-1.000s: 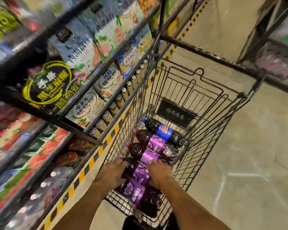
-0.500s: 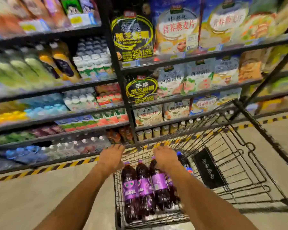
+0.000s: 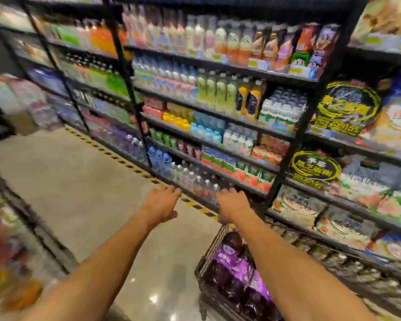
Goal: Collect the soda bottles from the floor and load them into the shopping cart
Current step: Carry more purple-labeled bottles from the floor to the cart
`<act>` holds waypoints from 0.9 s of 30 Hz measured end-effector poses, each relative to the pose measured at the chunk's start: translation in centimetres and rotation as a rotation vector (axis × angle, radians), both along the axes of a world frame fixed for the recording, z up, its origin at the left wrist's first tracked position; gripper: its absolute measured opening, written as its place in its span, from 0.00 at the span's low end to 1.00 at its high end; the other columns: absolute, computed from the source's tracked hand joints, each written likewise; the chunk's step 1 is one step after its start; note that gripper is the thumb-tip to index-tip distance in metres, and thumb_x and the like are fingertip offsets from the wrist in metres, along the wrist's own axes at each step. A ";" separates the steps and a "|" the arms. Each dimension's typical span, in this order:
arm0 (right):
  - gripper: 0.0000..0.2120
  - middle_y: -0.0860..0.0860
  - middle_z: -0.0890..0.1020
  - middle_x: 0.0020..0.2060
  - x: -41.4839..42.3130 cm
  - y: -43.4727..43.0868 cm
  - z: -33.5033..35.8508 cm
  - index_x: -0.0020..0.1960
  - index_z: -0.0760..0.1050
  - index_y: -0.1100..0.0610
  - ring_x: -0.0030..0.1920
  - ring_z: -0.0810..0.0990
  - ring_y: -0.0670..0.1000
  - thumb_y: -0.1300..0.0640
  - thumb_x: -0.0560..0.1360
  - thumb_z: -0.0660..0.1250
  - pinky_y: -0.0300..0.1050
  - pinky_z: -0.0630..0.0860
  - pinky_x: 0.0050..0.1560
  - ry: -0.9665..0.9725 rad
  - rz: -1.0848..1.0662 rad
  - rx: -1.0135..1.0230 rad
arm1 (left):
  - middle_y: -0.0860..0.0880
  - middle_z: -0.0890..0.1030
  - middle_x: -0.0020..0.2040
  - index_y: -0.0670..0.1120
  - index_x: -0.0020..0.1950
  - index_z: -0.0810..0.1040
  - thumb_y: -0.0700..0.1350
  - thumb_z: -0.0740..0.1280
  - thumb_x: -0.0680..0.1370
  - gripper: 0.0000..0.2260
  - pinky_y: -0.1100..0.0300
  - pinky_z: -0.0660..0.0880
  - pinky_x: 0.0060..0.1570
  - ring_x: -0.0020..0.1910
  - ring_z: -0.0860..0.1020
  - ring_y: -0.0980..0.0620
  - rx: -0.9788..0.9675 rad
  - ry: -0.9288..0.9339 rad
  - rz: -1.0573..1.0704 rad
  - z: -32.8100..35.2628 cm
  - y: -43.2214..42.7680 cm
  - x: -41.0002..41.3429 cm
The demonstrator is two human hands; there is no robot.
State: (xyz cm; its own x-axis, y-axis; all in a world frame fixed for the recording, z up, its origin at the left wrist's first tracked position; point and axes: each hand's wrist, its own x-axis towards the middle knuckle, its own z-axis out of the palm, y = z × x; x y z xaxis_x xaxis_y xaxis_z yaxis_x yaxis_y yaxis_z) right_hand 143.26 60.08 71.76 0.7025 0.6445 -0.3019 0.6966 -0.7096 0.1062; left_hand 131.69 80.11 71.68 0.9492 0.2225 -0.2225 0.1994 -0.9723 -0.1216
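At the far left, blurred racks edge the grey polished floor (image 3: 79,193), and a yellow-and-black striped tape line (image 3: 125,163) runs along the foot of the tall black metal drink shelving (image 3: 218,117). The left hand (image 3: 161,205) reaches forward over the floor just short of that tape, palm down, fingers loosely straight and slightly apart, holding nothing. Just to its right, the right hand (image 3: 235,205) is stretched out the same way, fingers extended and empty, with the clear water bottles (image 3: 195,179) of the bottom shelf beyond its tips. The dark soda bottles with purple labels (image 3: 232,272) lie on their sides, packed together in the black wire shopping cart (image 3: 212,249) at the lower right. They sit under the right forearm and behind both sets of fingers, nearer the body than either hand. The blur makes their long axis hard to judge. The right arm is the nearer one to the cart, while the left has open floor below it. No loose bottle can be made out ahead of the fingers, so which hand the next pick favours cannot be told.
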 end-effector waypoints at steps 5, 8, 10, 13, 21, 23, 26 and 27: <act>0.30 0.58 0.71 0.73 -8.5 4.8 2.1 0.75 0.66 0.56 0.73 0.70 0.62 0.51 0.78 0.73 0.60 0.68 0.71 -0.015 0.268 -0.018 | 0.46 0.72 0.70 0.49 0.73 0.66 0.56 0.71 0.77 0.29 0.46 0.73 0.63 0.67 0.73 0.42 -0.018 -0.009 0.249 0.9 2.7 -13.8; 0.27 0.57 0.73 0.69 -13.8 8.1 3.0 0.74 0.67 0.56 0.70 0.72 0.62 0.52 0.78 0.72 0.60 0.70 0.69 0.003 0.415 -0.022 | 0.46 0.73 0.69 0.49 0.74 0.66 0.56 0.71 0.77 0.29 0.47 0.73 0.63 0.67 0.73 0.43 -0.023 -0.020 0.402 1.7 3.5 -22.2; 0.27 0.56 0.74 0.69 -17.2 10.7 3.1 0.74 0.67 0.56 0.70 0.71 0.61 0.50 0.79 0.72 0.59 0.70 0.69 0.002 0.524 -0.037 | 0.46 0.73 0.69 0.49 0.73 0.67 0.55 0.70 0.78 0.27 0.48 0.72 0.62 0.67 0.73 0.43 0.001 -0.026 0.508 2.2 3.5 -27.6; 0.32 0.56 0.73 0.71 -23.2 14.9 3.2 0.75 0.66 0.55 0.71 0.72 0.61 0.44 0.78 0.73 0.58 0.70 0.68 0.000 0.715 -0.046 | 0.46 0.73 0.69 0.49 0.74 0.66 0.54 0.69 0.78 0.26 0.49 0.72 0.61 0.67 0.74 0.43 0.038 -0.038 0.680 3.3 2.9 -35.8; 0.30 0.56 0.74 0.72 -41.5 21.1 3.8 0.76 0.64 0.54 0.72 0.72 0.60 0.47 0.80 0.70 0.55 0.70 0.68 0.027 1.328 0.028 | 0.46 0.68 0.74 0.49 0.77 0.64 0.55 0.68 0.78 0.29 0.46 0.69 0.67 0.72 0.69 0.43 0.072 0.001 1.280 4.4 -5.6 -55.0; 0.31 0.56 0.75 0.71 -46.0 20.7 3.7 0.77 0.64 0.54 0.71 0.74 0.60 0.45 0.79 0.70 0.56 0.71 0.68 0.021 1.457 0.006 | 0.47 0.69 0.74 0.49 0.76 0.63 0.56 0.69 0.78 0.30 0.45 0.69 0.66 0.72 0.69 0.43 0.074 0.044 1.407 4.2 -9.4 -58.5; 0.30 0.56 0.77 0.69 -52.5 18.8 3.8 0.74 0.68 0.54 0.68 0.76 0.61 0.43 0.77 0.72 0.54 0.73 0.64 0.043 1.640 -0.031 | 0.47 0.71 0.70 0.49 0.72 0.66 0.57 0.70 0.76 0.28 0.47 0.71 0.62 0.68 0.72 0.43 0.071 0.087 1.597 3.5 -16.1 -63.5; 0.28 0.56 0.77 0.68 -54.6 18.0 3.6 0.72 0.70 0.54 0.67 0.77 0.60 0.43 0.77 0.72 0.54 0.74 0.64 0.041 1.702 -0.032 | 0.47 0.71 0.71 0.49 0.72 0.66 0.57 0.69 0.76 0.28 0.47 0.72 0.61 0.68 0.72 0.43 0.067 0.095 1.663 3.1 -18.2 -65.1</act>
State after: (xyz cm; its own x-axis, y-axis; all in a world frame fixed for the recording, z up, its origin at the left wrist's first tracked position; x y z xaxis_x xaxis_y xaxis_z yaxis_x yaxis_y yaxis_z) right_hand 88.68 78.09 75.37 -0.7317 0.5975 -0.3279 0.6124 0.7876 0.0684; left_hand 66.63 61.89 74.81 -0.3322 0.9193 -0.2109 0.9321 0.2857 -0.2227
